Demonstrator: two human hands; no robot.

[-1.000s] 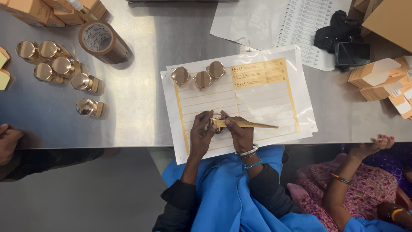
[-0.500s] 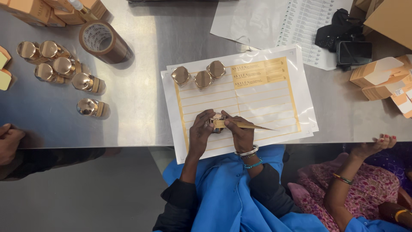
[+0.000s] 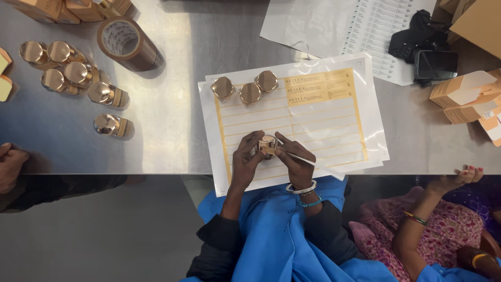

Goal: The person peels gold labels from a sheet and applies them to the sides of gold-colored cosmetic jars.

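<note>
Both hands meet over the lower part of a white label sheet [image 3: 334, 125] on the steel table [image 3: 172, 151]; between them sits a small gold-capped jar [image 3: 267, 145], shiny and squat, its body mostly hidden by fingers. The left hand [image 3: 245, 162] wraps the jar's left side, fingers closed on it; the right hand [image 3: 295, 164] pinches a thin strip [image 3: 308, 160] that trails off to the right, its near end touching the jar. Just beyond the grip, three more gold-capped jars [image 3: 249, 93] stand on the sheet's upper left, caps shut, contents not visible; beside them to the right lie yellow labels [image 3: 321, 89]. Well left of the grip a cluster of similar jars [image 3: 68, 73] lies tipped on the bare steel, near a brown tape roll [image 3: 128, 44]; far right of it, tan cartons [image 3: 464, 96]; another person's hand [image 3: 462, 177] rests at the table edge.
</note>
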